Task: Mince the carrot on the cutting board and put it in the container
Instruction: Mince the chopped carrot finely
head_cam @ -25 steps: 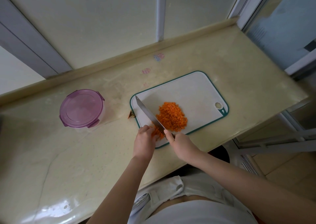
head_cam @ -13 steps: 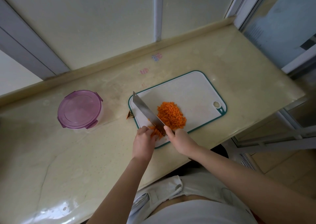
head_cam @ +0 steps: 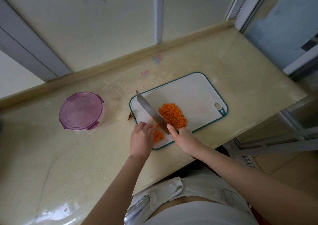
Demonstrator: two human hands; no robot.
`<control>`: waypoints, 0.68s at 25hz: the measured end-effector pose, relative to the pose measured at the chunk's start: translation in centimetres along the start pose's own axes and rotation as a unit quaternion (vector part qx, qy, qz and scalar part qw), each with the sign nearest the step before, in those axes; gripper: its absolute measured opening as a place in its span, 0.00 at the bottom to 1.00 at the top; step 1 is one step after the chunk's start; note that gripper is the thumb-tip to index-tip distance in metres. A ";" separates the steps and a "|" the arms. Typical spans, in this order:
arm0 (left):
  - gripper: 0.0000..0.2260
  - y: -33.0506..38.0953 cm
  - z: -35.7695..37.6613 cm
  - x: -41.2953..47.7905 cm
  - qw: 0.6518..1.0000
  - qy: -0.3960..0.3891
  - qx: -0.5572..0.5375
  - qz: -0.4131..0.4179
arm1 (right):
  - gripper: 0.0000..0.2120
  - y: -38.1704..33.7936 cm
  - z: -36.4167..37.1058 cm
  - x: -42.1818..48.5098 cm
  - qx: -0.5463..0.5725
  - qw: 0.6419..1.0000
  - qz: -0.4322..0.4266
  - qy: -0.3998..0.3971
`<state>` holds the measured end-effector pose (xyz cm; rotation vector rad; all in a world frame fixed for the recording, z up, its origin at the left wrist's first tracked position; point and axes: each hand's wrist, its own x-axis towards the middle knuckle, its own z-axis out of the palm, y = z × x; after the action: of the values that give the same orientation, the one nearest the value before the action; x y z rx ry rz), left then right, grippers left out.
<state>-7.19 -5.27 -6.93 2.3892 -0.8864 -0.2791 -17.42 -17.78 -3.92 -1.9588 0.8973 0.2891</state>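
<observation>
Orange minced carrot (head_cam: pixel 173 115) lies heaped on the cutting board (head_cam: pixel 194 90) just beyond the right hand (head_cam: pixel 185 136), which is closed round the handle of the knife (head_cam: pixel 151 112), blade slanting away to the far left. Just left of that grip, the left hand (head_cam: pixel 141 138) pins uncut carrot strips (head_cam: pixel 158 135) with curled fingers. The lidded container (head_cam: pixel 80 111) stands well left of both hands.

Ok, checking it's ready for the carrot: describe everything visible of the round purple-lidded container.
The round clear plastic container wears a translucent purple lid with snap tabs at its rim; the lid is on. It stands upright on the beige stone counter, left of the white green-edged cutting board, apart from it. Only the counter touches it.
</observation>
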 end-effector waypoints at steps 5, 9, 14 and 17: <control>0.11 -0.1 0.1 0.0 0.994 -0.082 0.058 0.039 | 0.28 0.0 0.1 -1.1 0.033 0.999 -0.007 0.001; 0.14 0.1 0.5 -1.3 0.997 -0.069 0.021 0.021 | 0.27 0.2 0.4 -2.0 0.056 0.998 0.011 -0.002; 0.16 -0.3 0.9 -1.6 0.999 -0.041 0.022 -0.020 | 0.26 0.2 0.3 -2.7 0.058 0.998 0.002 -0.010; 0.11 -0.2 0.9 -1.4 0.998 -0.042 0.022 -0.031 | 0.26 0.1 0.3 -2.7 0.049 0.999 -0.007 -0.021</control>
<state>-8.45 -4.64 -7.83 2.4642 -0.8667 -0.3909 -19.35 -16.29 -2.74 -1.8620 0.8543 0.2722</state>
